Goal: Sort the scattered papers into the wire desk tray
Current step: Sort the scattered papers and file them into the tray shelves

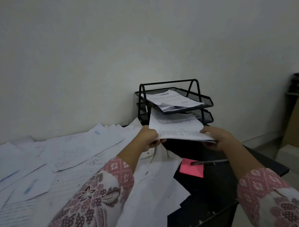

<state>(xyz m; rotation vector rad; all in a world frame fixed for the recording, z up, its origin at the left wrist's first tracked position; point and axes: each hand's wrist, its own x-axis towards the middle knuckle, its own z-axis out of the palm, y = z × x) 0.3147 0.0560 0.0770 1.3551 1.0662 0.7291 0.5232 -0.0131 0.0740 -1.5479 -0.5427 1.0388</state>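
The left hand [151, 137] and right hand [217, 138] each pinch a near corner of a sheaf of printed pages [177, 127], its far edge already under the upper shelf of the black wire desk tray [207, 101], entering the lower one. Judged mid-insertion; next it needs a level push, then release. Many loose sheets [73, 154] still litter the desk
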